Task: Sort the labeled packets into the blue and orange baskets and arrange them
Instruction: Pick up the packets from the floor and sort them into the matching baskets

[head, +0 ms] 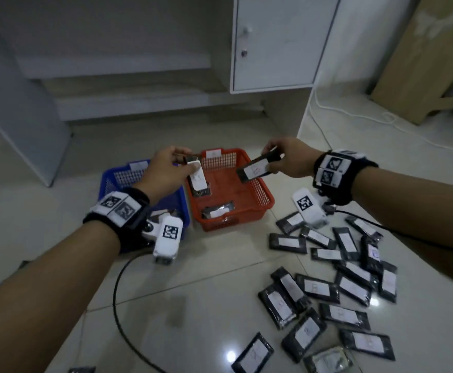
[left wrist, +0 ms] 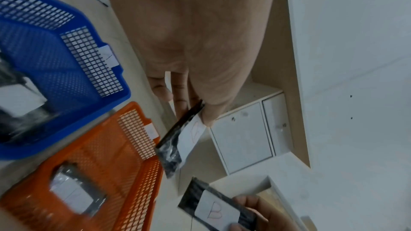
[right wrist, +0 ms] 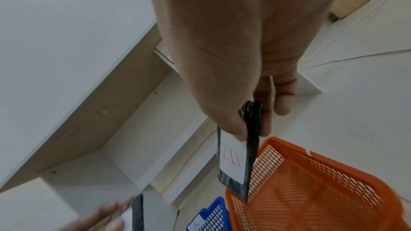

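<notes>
Two mesh baskets stand side by side on the floor: a blue basket [head: 112, 179] on the left and an orange basket [head: 260, 192] on the right. My left hand [head: 186, 158] pinches the top of a black packet [head: 199, 179] with a white "B" label, hanging over the orange basket. Over that basket's right rim my right hand [head: 269, 160] pinches another black "B" packet [head: 255, 169]. One packet [head: 217, 210] lies inside the orange basket. The wrist views show both grips: left hand [left wrist: 198, 110] on its packet [left wrist: 184, 138], right hand [right wrist: 251, 126] on its packet [right wrist: 233, 162].
Several black labelled packets [head: 341, 278] lie scattered on the tiled floor at the right. A packet [left wrist: 22, 97] lies in the blue basket [left wrist: 66, 59]. A white cabinet [head: 282, 41] stands behind, brown cardboard [head: 429, 57] at the far right. A black cable [head: 117, 292] runs across the floor.
</notes>
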